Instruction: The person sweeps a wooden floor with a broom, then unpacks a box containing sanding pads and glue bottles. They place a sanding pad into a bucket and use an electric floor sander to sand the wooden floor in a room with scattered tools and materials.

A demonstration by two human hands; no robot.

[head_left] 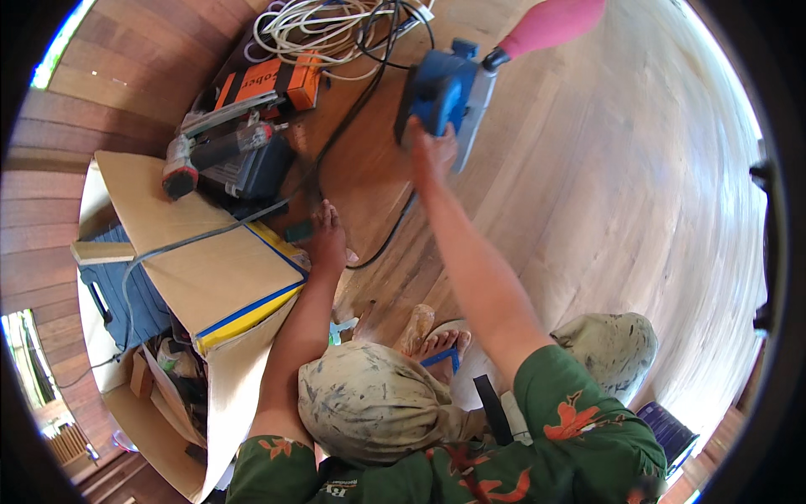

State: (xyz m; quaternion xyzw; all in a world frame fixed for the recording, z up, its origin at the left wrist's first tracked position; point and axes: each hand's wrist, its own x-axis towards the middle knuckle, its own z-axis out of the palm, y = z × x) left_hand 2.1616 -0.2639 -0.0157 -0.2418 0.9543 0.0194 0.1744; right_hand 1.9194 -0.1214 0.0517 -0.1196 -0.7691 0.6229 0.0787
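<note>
My right hand [434,155], arm stretched forward, is closed on the rear handle of a blue electric planer [441,92]. The planer rests on the wooden floor, and a pink dust bag [550,29] sticks out from its far right side. My left hand [327,239] reaches low beside a cardboard box, fingers stretched out and nothing seen in them. A black cord [388,244] runs from the planer toward that hand and passes partly behind it. Just left of the fingers lies a small dark green object [298,231], too blurred to name.
At the left stands the open cardboard box [218,277] with a blue plastic case [126,290] inside. Beyond it lie a nail gun [222,151] on a dark case, an orange box [273,81] and coiled white cable [311,29]. A dark tin [667,433] stands by my right knee.
</note>
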